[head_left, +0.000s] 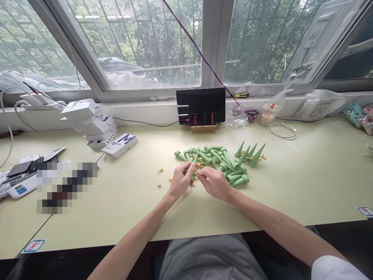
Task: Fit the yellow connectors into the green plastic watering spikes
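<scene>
My left hand (pixel 181 179) is closed around a green spike (pixel 196 157), its tip pointing up. Against the side of that spike, my right hand (pixel 215 182) is pinched on a small yellow piece (pixel 197 170), mostly hidden by the fingers. Just behind both hands lies a pile of green spikes (pixel 217 155). To its right, several green spikes (pixel 253 155) stand upright with yellow pieces sticking out near their bases. A few loose yellow pieces (pixel 159 183) lie left of my left hand, and more show between the hands and the pile.
A tablet and a phone (pixel 203 118) stand at the back by the window. White boxes (pixel 96 120) are stacked at the back left, with one box (pixel 121 145) beside them. A cup (pixel 269 113) and a coiled white cable (pixel 282 131) are at the back right.
</scene>
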{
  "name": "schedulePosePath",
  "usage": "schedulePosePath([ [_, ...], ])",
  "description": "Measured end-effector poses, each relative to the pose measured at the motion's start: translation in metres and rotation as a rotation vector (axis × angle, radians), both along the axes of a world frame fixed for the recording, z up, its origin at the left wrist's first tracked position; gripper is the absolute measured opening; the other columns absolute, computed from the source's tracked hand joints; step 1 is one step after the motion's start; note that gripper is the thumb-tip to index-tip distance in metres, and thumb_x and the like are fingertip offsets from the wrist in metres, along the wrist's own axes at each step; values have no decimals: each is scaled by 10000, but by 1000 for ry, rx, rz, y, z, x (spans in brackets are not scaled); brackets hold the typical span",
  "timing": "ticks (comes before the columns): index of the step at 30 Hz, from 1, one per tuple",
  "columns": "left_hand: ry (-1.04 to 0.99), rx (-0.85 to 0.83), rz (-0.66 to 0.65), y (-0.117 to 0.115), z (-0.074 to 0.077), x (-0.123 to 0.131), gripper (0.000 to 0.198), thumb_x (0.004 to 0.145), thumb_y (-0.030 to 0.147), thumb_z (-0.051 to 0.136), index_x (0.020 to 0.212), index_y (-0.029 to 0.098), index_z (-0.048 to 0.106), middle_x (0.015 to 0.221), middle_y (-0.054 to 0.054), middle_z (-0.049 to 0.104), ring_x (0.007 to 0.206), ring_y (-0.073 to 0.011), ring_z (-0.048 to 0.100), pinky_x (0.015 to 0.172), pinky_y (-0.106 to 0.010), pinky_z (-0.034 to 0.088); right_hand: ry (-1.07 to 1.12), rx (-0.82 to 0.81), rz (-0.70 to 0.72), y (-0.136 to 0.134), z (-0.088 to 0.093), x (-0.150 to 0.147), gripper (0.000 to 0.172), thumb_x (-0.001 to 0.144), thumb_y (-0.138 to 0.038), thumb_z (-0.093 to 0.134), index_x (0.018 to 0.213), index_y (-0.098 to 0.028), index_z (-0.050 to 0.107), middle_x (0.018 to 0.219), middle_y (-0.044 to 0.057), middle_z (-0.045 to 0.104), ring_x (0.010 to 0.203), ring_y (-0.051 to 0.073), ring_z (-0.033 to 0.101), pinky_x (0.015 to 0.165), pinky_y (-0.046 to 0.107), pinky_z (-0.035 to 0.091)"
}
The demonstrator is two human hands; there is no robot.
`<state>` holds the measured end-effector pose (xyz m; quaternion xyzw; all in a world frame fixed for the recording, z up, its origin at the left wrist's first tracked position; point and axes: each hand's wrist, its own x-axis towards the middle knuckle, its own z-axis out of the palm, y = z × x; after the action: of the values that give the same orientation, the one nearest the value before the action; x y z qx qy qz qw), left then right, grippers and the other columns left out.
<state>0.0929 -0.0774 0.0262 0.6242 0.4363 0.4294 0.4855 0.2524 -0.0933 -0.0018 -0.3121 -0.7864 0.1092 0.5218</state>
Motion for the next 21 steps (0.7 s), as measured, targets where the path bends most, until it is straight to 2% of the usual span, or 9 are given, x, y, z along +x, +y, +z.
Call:
schedulePosePath([
  [6,-25,-14,-5,0,1,0,400,917,528,549,884,145,659,580,42,456,395,-71,460,361,-192,376,-32,83,-6,-1,3,0,193,1005,-143,459,930,-203,626,777,51,615,712,153,579,647,263,490],
  [12,-9,3,-1,0,1,0,405,908,538,556,893,150,674,548,48,453,383,-77,465,362,-193,373,-28,32,-13,-1,3,0,176,1000,-160,469,893,-199,602,698,13,571,609,137,526,584,253,454],
  [18,-18,-4,-2,0,4,0,401,913,526,555,898,143,674,545,47,462,376,-73,462,367,-194,375,-65,103,-14,0,1,1,199,1002,-125,445,982,-212,622,794,53,617,734,159,573,664,266,487],
  [21,-13,-13,-6,0,4,0,403,909,531,558,891,147,678,539,49,451,377,-77,461,357,-196,376,-59,70,-26,0,2,1,177,1003,-150,460,929,-211,609,720,21,593,648,142,551,619,253,468],
])
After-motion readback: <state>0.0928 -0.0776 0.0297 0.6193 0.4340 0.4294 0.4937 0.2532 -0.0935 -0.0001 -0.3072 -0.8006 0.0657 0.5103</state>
